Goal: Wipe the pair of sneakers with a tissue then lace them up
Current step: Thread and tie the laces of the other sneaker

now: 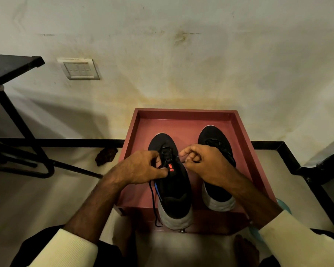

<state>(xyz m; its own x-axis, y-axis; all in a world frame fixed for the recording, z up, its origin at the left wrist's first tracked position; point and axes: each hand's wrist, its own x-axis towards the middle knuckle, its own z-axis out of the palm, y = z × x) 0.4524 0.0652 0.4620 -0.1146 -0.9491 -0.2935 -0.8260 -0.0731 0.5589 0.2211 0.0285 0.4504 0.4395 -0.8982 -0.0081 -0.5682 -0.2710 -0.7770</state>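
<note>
Two black sneakers with white soles stand side by side, toes pointing away, on a reddish-brown box (247, 143). The left sneaker (174, 191) has an orange logo on its tongue, and its heel hangs over the box's near edge. My left hand (141, 168) pinches the black lace (152, 199) at the tongue's left side; a loose end trails down past the box front. My right hand (202, 160) is closed on the other lace end above the tongue. It partly covers the right sneaker (218, 197). No tissue is visible.
A black metal table frame (17, 120) stands at the left, with a dark brown lump (106, 156) on the floor near it. The stained wall with a switch plate (80, 69) is close behind the box. A black skirting and step run at the right.
</note>
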